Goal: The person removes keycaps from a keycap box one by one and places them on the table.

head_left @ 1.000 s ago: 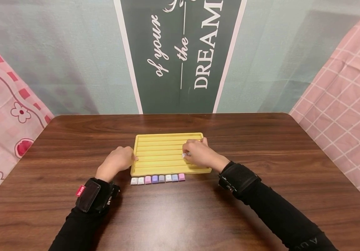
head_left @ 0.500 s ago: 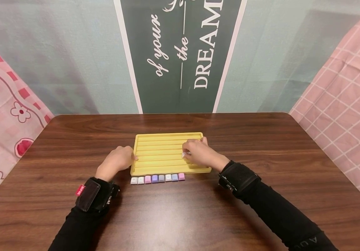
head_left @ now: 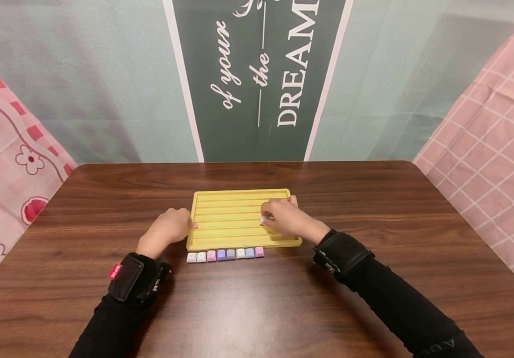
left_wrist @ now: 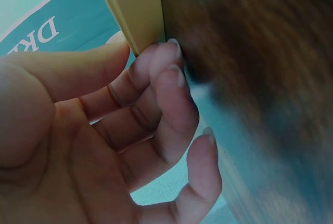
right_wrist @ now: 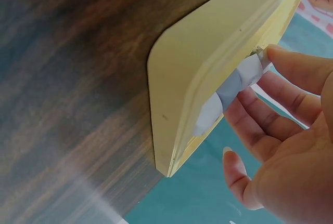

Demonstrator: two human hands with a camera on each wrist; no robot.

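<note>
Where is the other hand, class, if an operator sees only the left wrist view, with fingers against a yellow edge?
Observer: The right hand rests on the right half of the yellow grooved plastic tray, whose left edge the left hand holds.
Operator: Does it hold anything?
Observer: Yes. Its fingertips are on a short line of small white and grey keycaps sitting in a tray groove.
Operator: Are there more pieces?
Observer: A row of pastel keycaps lies on the dark wooden table, just in front of the tray's near edge.
</note>
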